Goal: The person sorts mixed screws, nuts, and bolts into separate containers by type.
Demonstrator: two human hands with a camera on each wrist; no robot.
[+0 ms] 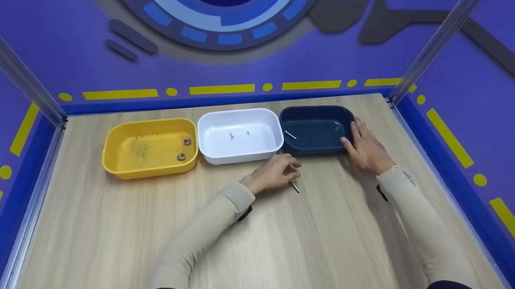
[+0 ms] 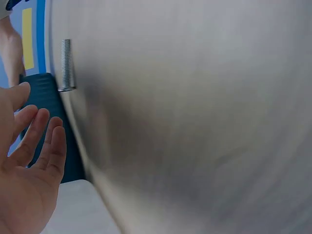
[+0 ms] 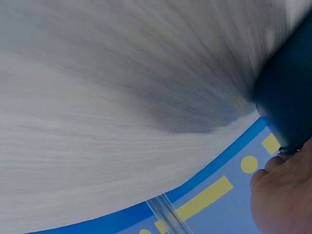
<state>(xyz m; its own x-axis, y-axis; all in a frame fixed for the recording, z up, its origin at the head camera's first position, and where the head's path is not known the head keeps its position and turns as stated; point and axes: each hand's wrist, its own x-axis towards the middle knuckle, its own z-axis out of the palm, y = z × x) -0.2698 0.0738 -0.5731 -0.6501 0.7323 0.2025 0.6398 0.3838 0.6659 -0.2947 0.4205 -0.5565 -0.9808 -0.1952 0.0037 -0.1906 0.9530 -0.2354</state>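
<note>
My left hand point(image 1: 272, 172) hovers low over the table near the white bin's front right corner, fingers loosely bent and nothing between them. A threaded metal bolt point(image 1: 294, 187) lies on the table by its fingertips; in the left wrist view this bolt point(image 2: 67, 66) shows apart from the hand point(image 2: 36, 156). At the right end of the dark blue bin point(image 1: 320, 151), my right hand point(image 1: 369, 150) grips the corner, thumb on the near rim and fingers along the side. Another bolt point(image 1: 290, 135) leans inside that bin. Only part of the right hand point(image 3: 285, 190) shows in its wrist view.
A white bin point(image 1: 242, 158) with two small metal pieces stands in the middle of the row. To its left is a yellow bin point(image 1: 154, 172) holding two nuts, one nut point(image 1: 187, 141) above the other. Purple panels wall the wooden table point(image 1: 266, 254) at the back and sides.
</note>
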